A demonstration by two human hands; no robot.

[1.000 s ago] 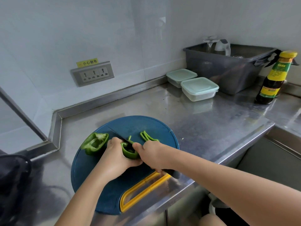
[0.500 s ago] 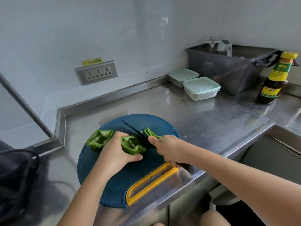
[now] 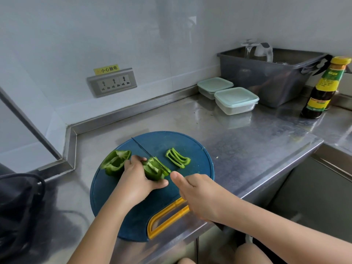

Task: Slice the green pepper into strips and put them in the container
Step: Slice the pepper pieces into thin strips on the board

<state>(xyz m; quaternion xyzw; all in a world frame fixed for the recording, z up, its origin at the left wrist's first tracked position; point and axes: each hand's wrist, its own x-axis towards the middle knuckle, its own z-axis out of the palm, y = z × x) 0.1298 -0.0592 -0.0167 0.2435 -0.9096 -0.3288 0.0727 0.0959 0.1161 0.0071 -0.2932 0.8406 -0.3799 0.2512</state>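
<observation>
Evidently early on: a few thin green pepper strips (image 3: 178, 160) lay near the round blue cutting board (image 3: 190, 143)'s right edge, the left hand (image 3: 137, 180) gripped one green pepper half (image 3: 152, 169), the right hand (image 3: 200, 195) clenched the dark-bladed knife (image 3: 148, 155), and a second uncut half (image 3: 115, 164) sat at the left edge, the clear plastic containers (image 3: 236, 100) lidded.

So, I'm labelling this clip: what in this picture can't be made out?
Head view only.
Knife handle: hidden inside the right hand.
Tub contents: mostly behind its grey wall.
Bottle label text: too small to read.
Black object at left: cut off by the frame edge.
</observation>
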